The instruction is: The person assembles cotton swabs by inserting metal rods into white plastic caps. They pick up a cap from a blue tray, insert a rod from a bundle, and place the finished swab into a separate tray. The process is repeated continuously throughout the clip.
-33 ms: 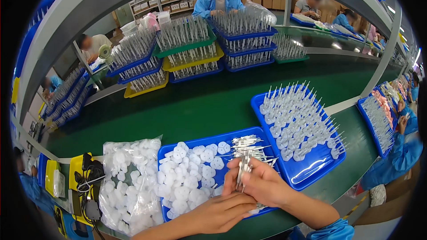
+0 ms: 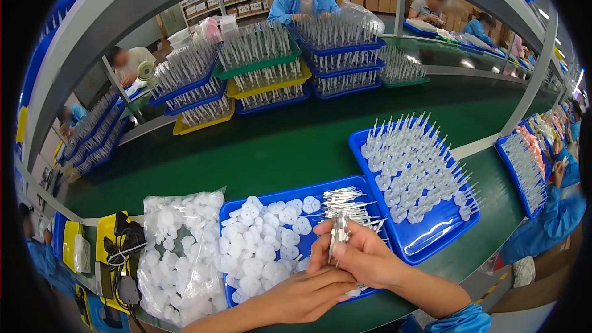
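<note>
My right hand (image 2: 364,258) is closed round a small bundle of thin white and silvery rods (image 2: 338,234), held upright between thumb and fingers. Against its underside lies my left hand (image 2: 314,296), palm down with fingers pressed together and curled; anything inside it is hidden. Both hands are over the near right part of a blue tray (image 2: 271,197). That tray holds a heap of round, translucent white plastic discs (image 2: 253,259) on its left and loose thin white rods (image 2: 345,198) on its right.
Right of this, a second blue tray (image 2: 431,243) carries rows of discs with upright rods. A clear bag of white discs (image 2: 179,253) lies left, beside black cables (image 2: 123,246). Stacked trays (image 2: 265,77) of upright rods line the far side of the green table (image 2: 259,148). Co-workers sit beyond.
</note>
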`<state>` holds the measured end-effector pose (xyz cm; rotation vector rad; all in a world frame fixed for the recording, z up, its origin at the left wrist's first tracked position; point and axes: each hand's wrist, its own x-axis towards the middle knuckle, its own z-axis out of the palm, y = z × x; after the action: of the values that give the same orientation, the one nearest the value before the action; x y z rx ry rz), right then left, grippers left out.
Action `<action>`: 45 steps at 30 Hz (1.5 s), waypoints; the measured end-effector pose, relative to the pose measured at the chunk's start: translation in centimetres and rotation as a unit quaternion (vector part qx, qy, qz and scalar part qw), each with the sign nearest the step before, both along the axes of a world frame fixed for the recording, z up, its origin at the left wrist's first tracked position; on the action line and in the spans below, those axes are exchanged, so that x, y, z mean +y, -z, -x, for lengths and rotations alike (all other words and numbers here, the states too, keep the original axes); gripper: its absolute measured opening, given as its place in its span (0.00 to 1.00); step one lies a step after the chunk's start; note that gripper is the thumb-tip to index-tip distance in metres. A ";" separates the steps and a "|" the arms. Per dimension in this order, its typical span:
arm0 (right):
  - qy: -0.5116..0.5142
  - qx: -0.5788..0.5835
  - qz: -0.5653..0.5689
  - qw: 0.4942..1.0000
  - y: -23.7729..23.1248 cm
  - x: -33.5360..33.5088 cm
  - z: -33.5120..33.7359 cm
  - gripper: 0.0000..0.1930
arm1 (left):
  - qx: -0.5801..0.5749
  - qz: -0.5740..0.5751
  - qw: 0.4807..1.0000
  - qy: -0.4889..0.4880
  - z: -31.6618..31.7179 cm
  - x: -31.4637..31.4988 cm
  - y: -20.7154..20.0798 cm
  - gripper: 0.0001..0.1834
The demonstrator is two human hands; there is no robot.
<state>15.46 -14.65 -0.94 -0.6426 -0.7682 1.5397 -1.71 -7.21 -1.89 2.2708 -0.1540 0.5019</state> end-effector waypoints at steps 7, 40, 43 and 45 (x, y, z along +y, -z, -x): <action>-0.028 -0.027 0.001 0.999 1.0 0.3 -0.5 0.15 | -0.021 -0.050 0.998 -0.031 0.2 0.1 0.6 0.17; 0.117 -0.436 0.006 0.892 0.4 -0.5 -2.3 0.11 | 0.027 0.633 0.753 -0.178 -0.1 3.5 1.3 0.11; 0.112 -0.431 0.050 0.894 -0.1 -0.6 -2.2 0.13 | 0.030 0.618 0.766 -0.172 0.0 3.6 1.2 0.11; 0.126 -0.453 0.046 0.882 -0.6 -0.5 -2.4 0.13 | 0.029 0.607 0.776 -0.171 0.0 3.8 1.3 0.12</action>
<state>17.87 -15.17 -0.34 -1.5197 -1.2382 0.9859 -1.73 -3.37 -3.20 1.0041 0.5064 0.4938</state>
